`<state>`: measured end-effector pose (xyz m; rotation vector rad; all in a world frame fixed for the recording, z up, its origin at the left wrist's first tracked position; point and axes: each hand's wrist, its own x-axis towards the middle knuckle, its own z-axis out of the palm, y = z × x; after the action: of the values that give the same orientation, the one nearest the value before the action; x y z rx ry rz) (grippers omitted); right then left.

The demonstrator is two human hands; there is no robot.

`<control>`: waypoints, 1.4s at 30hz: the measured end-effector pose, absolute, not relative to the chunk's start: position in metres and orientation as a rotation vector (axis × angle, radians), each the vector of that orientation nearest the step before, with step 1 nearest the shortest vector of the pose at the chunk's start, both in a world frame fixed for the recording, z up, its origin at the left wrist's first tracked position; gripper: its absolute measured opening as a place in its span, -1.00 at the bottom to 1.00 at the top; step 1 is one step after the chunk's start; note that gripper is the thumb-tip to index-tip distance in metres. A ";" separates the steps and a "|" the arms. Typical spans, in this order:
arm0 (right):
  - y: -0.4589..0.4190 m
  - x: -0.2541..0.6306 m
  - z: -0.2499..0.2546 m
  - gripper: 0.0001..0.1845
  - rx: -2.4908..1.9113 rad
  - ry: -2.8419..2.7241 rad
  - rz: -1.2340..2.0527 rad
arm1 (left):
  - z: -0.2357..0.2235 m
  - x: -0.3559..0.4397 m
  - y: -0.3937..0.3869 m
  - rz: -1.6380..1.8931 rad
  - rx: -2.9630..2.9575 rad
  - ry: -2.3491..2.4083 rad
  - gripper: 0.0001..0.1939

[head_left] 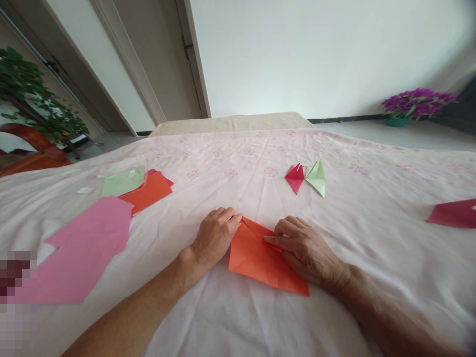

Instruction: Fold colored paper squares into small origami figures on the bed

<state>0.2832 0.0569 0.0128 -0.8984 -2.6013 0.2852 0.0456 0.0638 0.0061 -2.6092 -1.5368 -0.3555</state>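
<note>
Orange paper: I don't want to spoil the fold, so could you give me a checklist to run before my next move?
1. Left hand on the orange paper: ok, its fingers touch the upper left corner.
2. Right hand on it too: ok, index finger extended along the upper side.
3. Crease even along its whole length: cannot tell, the right hand covers part.
4. Red folded piece and pale green folded piece clear of the work: ok, both lie beyond the hands.
5. Pink sheets neatly stacked: not ok, they overlap unevenly at the left.
</note>
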 end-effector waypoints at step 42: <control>0.056 0.284 0.009 -0.68 -0.579 -2.565 0.294 | 0.005 0.058 0.070 -0.360 -2.392 -1.354 -0.77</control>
<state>0.2843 0.0563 0.0085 -0.5787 -2.5654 0.2939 0.0584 0.0703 0.0055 -2.3921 -1.3535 -0.3596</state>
